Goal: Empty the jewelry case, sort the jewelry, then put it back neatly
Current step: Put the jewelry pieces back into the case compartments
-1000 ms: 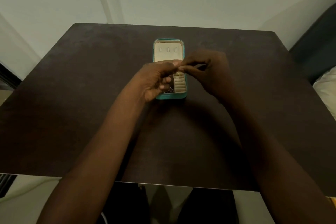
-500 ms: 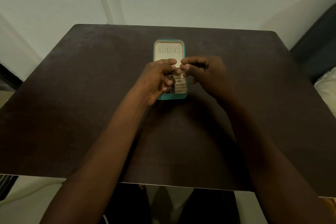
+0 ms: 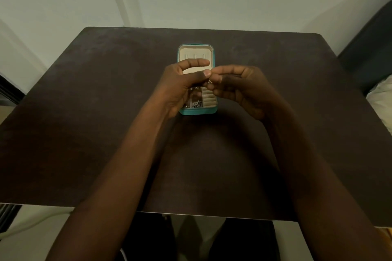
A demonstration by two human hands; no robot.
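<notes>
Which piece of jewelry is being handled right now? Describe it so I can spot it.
On the dark table lies an open teal jewelry case. Above it the left hand and right hand meet, pinching a small ring, the only piece outside the case.

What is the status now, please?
Both hands, left and right, pinch small ring above open jewelry case. Jewelry still inside. Nothing blocking.

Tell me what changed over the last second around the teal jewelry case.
Both hands, left hand and right hand, rose slightly off the open teal jewelry case; a small ring now shows pinched between their fingertips. The case and the dark brown table stayed put.
</notes>
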